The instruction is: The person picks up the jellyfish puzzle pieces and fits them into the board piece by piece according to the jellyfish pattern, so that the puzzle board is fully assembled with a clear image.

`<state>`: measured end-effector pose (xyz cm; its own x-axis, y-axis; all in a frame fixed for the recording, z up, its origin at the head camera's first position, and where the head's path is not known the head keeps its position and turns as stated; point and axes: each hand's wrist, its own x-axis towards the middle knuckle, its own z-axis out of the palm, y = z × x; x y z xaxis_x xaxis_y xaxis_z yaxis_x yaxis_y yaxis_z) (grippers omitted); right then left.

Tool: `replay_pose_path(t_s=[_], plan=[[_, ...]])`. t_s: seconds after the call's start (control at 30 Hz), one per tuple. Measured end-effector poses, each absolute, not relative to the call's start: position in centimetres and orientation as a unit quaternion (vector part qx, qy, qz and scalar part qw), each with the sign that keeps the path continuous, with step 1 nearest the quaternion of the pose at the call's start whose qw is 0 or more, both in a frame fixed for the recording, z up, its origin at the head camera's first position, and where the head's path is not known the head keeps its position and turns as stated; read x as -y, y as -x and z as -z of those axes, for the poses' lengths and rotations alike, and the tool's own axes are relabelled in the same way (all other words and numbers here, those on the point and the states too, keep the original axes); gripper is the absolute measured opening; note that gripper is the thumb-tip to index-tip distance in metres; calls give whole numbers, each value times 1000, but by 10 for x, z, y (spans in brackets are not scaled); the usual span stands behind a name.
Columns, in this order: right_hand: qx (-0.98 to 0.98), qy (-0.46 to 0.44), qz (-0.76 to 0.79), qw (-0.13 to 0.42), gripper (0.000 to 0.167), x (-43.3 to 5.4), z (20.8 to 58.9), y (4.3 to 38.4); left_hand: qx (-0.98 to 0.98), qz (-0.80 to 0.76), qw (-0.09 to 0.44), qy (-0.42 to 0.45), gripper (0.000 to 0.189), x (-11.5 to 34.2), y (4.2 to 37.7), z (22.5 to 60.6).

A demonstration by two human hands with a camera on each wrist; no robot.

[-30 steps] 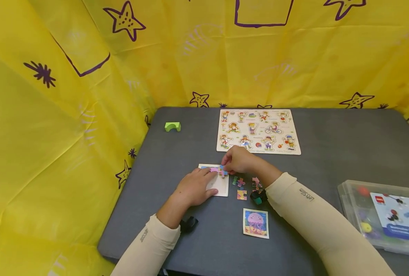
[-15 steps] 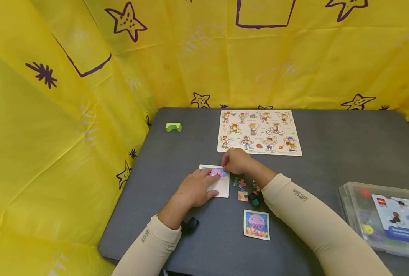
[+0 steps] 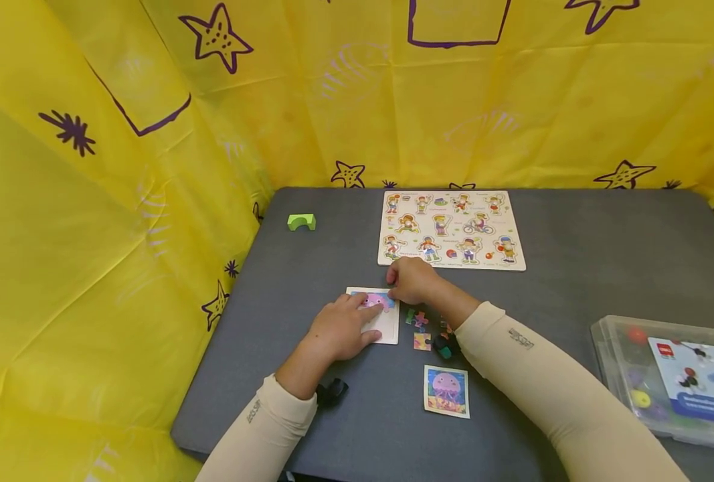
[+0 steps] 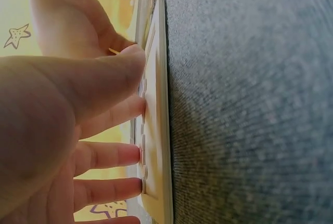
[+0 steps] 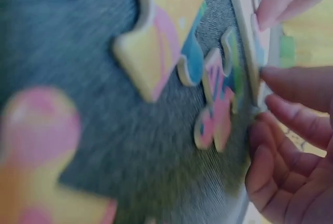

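My left hand [image 3: 341,327] lies over a small puzzle tray [image 3: 387,331], fingers extended and fingertips resting on the fitted pieces, which show part of a pink jellyfish [image 3: 376,301]. In the left wrist view those fingertips touch pieces along the tray [image 4: 161,130]. My right hand [image 3: 413,280] is at the tray's upper right corner, thumb and forefinger pinching at a blue corner puzzle piece [image 3: 392,298]; the fingers largely cover the contact. The right wrist view shows the right hand's other fingers [image 5: 260,169] curled beside the tray edge.
Loose puzzle pieces [image 3: 421,341] lie right of the tray, some under the right wrist. A jellyfish picture card [image 3: 446,391] lies nearer the front. Behind is a wooden figure board [image 3: 453,231]; a green arch block [image 3: 301,221] sits far left, a clear plastic box [image 3: 628,428] right.
The right hand has set the blue and pink piece down into the tray's upper right corner and its fingers have stayed there. The left hand has hardly moved.
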<state>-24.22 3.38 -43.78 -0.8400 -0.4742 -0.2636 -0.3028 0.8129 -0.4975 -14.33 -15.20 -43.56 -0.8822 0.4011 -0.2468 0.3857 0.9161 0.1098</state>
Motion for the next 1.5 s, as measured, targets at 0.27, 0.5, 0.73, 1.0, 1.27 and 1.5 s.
replay_pose_path(t_s=[0.27, 0.5, 0.73, 1.0, 1.27, 1.5], plan=[[-932, 248, 145, 219, 24, -56, 426, 220, -973, -29, 128, -192, 61, 157, 144, 439], [-931, 245, 167, 215, 23, -62, 431, 207, -979, -47, 104, -170, 64, 162, 143, 444], [-931, 240, 201, 189, 18, -65, 432, 210, -979, -77, 89, -167, 71, 176, 148, 450], [-897, 281, 288, 184, 8, -35, 430, 213, -972, -126, 104, -167, 60, 204, 154, 444], [-892, 296, 289, 183, 7, 7, 439, 215, -963, -170, 103, -181, 52, 206, 161, 447], [-903, 286, 272, 171, 6, 17, 441, 216, -963, -187, 77, -178, 31, 202, 168, 449]])
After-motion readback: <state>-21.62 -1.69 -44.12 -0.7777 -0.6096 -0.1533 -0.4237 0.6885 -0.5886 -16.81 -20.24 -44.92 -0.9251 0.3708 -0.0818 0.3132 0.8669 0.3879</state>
